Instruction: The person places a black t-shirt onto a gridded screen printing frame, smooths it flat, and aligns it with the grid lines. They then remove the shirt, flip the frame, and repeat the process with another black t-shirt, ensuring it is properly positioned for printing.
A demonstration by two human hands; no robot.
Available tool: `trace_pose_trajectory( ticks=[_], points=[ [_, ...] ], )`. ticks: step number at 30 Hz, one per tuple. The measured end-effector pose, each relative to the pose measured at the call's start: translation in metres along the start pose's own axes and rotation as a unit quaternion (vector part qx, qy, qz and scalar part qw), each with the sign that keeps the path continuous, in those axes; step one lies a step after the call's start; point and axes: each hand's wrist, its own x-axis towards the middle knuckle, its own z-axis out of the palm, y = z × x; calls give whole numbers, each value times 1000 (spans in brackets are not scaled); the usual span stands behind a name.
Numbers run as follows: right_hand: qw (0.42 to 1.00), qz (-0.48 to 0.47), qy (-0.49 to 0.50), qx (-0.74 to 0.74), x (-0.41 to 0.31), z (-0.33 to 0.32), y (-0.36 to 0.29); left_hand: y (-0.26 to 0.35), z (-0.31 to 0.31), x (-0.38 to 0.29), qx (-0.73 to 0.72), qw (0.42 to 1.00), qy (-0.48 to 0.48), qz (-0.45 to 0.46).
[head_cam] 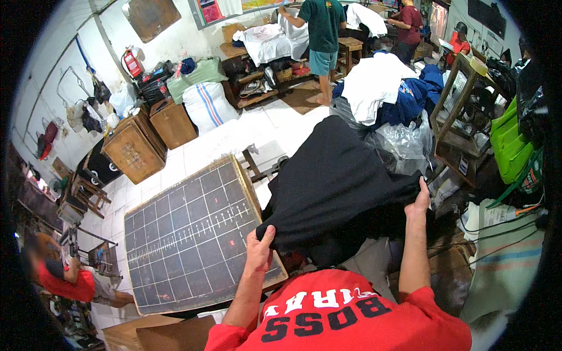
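A black cloth garment (333, 175) is spread in the air between my two hands. My left hand (260, 248) grips its near left corner, thumb on top, beside the right edge of a dark board (189, 237) marked with a white grid and scale. At the garment's right end, my right hand (418, 199) pinches the other corner. The cloth hangs down between the hands and hides what lies beneath it. Its far part reaches toward a heap of white cloth (373, 87) and blue cloth (408, 105).
Clear plastic bags (406, 142) lie beyond the garment. On the right stand a wooden frame stand (452, 105) and a light green sack (500, 263) with cables over it. Wooden boxes (134, 147) and a white sack (208, 107) line the wall. Several people are around the room.
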Motion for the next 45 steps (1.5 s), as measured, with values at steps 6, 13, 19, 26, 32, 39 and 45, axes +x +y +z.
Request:
trace_pose_trajectory(
  ticks=[6, 13, 19, 26, 32, 39, 45],
  points=[
    [984, 78, -93, -128, 39, 29, -55, 40, 9, 71, 83, 987, 131, -38],
    [927, -72, -368, -28, -12, 91, -140, 153, 39, 66, -46, 932, 28, 359],
    [865, -169, -471, 41, -76, 97, -143, 175, 5, -47, -24, 907, 150, 392],
    [633, -98, -748, 176, -157, 142, -78, 159, -68, -155, 52, 880, 305, 360],
    [558, -20, -808, 187, -239, 166, -16, 180, -116, -233, -23, 796, 455, 400],
    [507, 32, -843, 179, -349, 174, 43, 219, -184, -345, 4, 719, 516, 466],
    [460, 53, -869, 176, -395, 186, 54, 235, -236, -419, 17, 658, 565, 497]
  ],
)
